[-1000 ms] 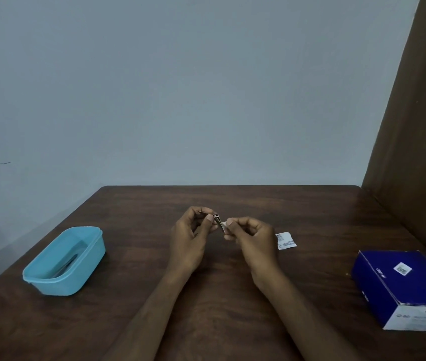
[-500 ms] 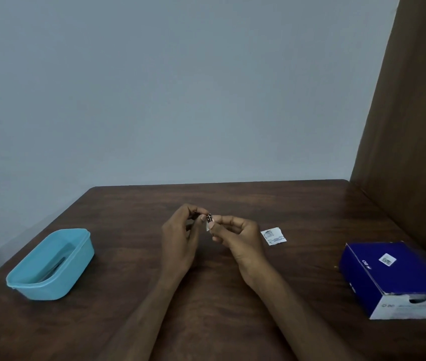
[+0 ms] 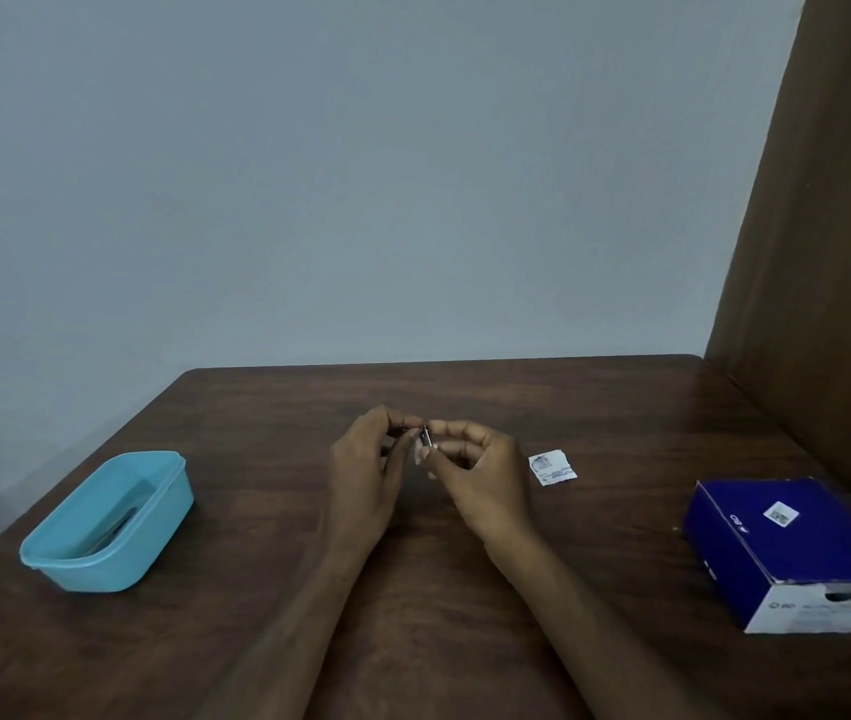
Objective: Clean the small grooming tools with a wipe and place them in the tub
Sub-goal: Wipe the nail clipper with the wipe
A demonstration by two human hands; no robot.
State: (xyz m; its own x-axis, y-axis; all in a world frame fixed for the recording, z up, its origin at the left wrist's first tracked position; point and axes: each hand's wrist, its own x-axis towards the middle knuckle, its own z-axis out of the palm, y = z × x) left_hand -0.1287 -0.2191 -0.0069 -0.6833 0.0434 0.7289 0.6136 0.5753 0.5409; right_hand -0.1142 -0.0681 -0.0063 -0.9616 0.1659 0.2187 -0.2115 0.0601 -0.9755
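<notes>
Item one: a dark wooden bench point(image 3: 465, 589), set against a pale grey-blue wall point(image 3: 361, 174), with a brown panel point(image 3: 828, 252) at the right. Item two: a light blue tub point(image 3: 153, 532), rectangular with rounded corners, placed near the bench's left edge, well apart from the hands; a dark slim object point(image 3: 114, 530) is seen lying inside it, its kind not discernible. Item three: a small metal grooming tool point(image 3: 425, 435), held above the middle of the bench between both hands; its exact type cannot be told at this size. Item four: the left hand point(image 3: 366, 480), its grip closed narrowly on the tool, thumb and fingertips pinched at the tool's left end. Item five: the right hand point(image 3: 480, 475), its grip closed on a small white wipe point(image 3: 419, 452), which is pressed against the tool just below its metal tip. Item six: a torn white sachet point(image 3: 552, 467) with faint print, laid flat on the bench just right of the right hand, not touching it. Item seven: a dark blue cardboard box point(image 3: 797, 537) with a white end panel and a small square label on top, positioned near the bench's right edge, beside the brown panel.
</notes>
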